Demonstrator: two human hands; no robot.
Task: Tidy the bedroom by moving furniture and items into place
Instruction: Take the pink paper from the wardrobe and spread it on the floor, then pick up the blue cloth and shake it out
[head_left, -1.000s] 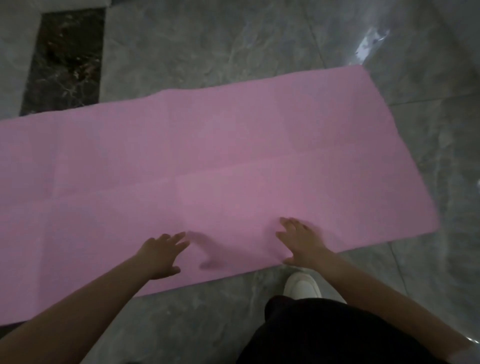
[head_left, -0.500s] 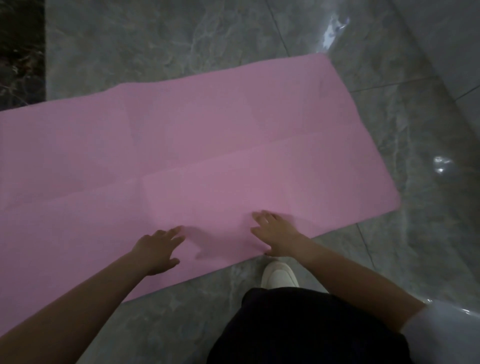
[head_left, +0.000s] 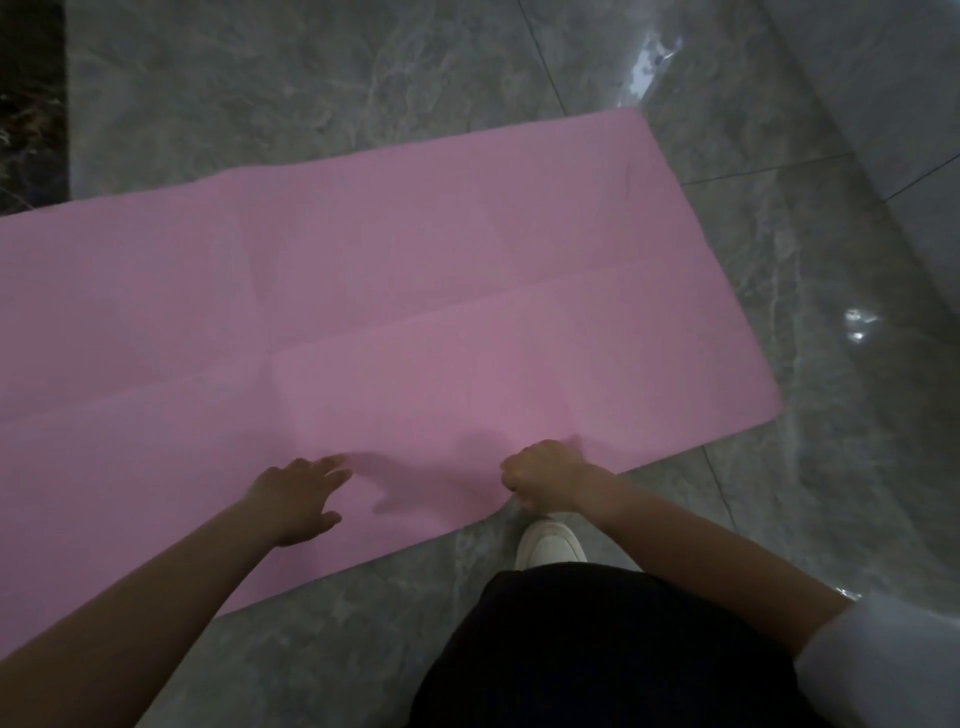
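A long pink mat (head_left: 415, 291) lies flat on the grey marble floor, with fold creases across it; its left end runs out of view. My left hand (head_left: 296, 499) rests flat on the mat near its front edge, fingers spread. My right hand (head_left: 545, 475) is at the same front edge further right, its fingers curled round the edge of the mat.
My white shoe (head_left: 548, 543) stands on the grey marble floor (head_left: 311, 83) just below the mat's edge, under the right hand. A dark inlaid floor strip (head_left: 31, 104) runs at the far left. A pale wall base (head_left: 893, 104) rises at the right.
My right hand, flat on the mat before, has curled its fingers round the front edge. The left hand has stayed flat in place. The view has shifted slightly.
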